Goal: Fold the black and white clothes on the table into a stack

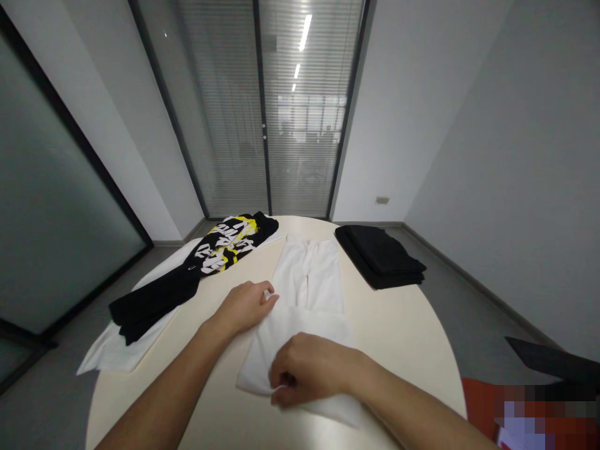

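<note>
White trousers lie lengthwise on the table in front of me, waistband at the far end and a seam running down the middle. Their nearer part looks layered, with an edge crossing the width. My left hand rests at their left edge, loosely curled, thumb and forefinger slightly apart at the cloth. Lower down, my right hand is closed at the near end, thumb and fingers pinching the white cloth. The right hand and forearm hide part of that end.
On the round pale table, a folded black garment lies at the far right. A black garment with white and yellow lettering lies at the left over a white cloth overhanging the edge. Something red stands beyond the table's lower right.
</note>
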The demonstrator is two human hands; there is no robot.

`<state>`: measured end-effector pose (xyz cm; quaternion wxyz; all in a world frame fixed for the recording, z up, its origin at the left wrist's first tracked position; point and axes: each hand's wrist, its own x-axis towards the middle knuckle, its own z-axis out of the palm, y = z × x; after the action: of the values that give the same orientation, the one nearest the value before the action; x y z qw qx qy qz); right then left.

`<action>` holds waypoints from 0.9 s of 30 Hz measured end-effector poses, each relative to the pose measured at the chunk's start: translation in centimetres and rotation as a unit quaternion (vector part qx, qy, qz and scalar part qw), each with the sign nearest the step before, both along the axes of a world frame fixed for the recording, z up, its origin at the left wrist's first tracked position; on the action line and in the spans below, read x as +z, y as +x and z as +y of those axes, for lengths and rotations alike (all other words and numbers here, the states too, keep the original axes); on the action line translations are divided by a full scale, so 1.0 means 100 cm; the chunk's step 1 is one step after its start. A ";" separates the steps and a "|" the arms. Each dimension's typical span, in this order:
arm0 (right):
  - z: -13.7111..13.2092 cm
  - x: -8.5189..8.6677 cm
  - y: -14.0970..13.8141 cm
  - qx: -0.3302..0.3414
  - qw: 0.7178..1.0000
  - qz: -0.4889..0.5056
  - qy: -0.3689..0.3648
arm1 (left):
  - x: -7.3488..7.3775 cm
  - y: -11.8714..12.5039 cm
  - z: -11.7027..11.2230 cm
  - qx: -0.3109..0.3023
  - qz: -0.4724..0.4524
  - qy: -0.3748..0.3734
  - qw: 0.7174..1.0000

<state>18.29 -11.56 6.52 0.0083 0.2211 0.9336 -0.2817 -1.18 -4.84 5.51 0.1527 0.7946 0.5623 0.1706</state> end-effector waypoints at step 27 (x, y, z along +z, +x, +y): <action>0.035 0.009 0.081 -0.228 0.969 -0.042 -0.085 | 0.008 -0.019 -0.005 -0.206 -0.037 -0.212 0.955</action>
<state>26.40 -8.09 7.42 0.0016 0.4385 0.8297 -0.3454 -3.04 -5.30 6.30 0.3701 0.8355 0.4041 0.0415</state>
